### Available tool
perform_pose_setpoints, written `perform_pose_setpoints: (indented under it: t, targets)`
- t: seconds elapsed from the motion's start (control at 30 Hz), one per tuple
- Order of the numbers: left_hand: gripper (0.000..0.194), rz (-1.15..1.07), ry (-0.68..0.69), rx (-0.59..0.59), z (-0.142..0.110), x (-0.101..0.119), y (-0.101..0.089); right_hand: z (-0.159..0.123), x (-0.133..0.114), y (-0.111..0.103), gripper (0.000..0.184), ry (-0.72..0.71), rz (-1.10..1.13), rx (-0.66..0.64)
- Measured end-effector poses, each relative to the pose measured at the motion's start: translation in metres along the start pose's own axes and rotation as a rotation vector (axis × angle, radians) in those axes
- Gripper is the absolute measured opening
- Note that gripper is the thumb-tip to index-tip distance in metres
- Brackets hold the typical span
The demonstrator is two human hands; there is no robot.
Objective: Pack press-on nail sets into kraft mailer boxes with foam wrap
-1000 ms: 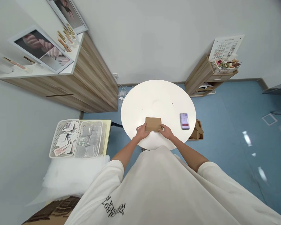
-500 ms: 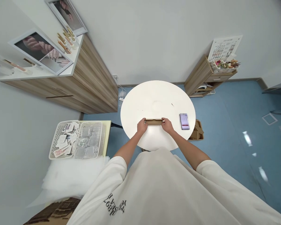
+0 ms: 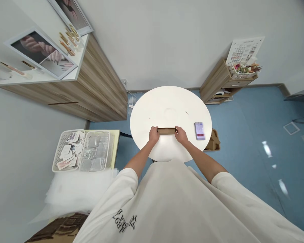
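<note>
A small brown cardboard box [image 3: 166,131] is at the near half of the round white table [image 3: 167,101]. My left hand [image 3: 154,134] grips its left end, fingers closed around the edge. At the opposite end, my right hand [image 3: 181,135] holds it the same way, with the thumb toward me. The long side of the box faces me; how far its flaps are folded is too small to tell. To the right of my right hand lies a purple-screened phone [image 3: 200,131], partly blurred out.
Cardboard pieces fill a box [image 3: 219,148] on the floor, right of the table. On a side table at left stand two white baskets, one with cards [image 3: 56,158], one with clear plastic cases [image 3: 108,141]. Wooden cabinets [image 3: 103,77] stand at left and a small one [image 3: 214,79] at right.
Both hands keep their hold on the box ends. The box seems tipped very slightly, its dark opening now narrower. The view has shifted a little.
</note>
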State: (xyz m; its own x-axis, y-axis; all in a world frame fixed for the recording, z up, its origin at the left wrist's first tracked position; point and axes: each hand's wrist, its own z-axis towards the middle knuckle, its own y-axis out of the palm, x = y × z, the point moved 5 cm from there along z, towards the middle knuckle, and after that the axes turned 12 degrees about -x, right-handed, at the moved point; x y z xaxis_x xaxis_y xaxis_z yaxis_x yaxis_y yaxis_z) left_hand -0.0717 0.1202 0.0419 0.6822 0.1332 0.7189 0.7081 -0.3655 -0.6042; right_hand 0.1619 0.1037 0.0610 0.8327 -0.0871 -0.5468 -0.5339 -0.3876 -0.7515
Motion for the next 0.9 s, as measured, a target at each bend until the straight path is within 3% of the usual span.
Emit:
perform_pose_setpoints:
  t: [0.53,0.67,0.73,0.9]
  targets:
    - [0.045,0.043,0.097,-0.008,-0.001,0.003,-0.004,0.0,-0.009,-0.004,0.05,0.015,-0.099,-0.045]
    - [0.047,0.172,0.104,-0.039,-0.007,0.007,-0.005,-0.001,-0.011,-0.002,0.053,0.023,-0.189,-0.07]
    - [0.054,0.292,0.121,-0.059,-0.014,0.009,-0.002,-0.005,-0.011,0.004,0.058,0.014,-0.268,-0.086]
    - [0.097,0.493,0.093,-0.209,-0.03,0.0,0.015,-0.016,-0.004,0.028,0.087,0.009,-0.395,-0.207]
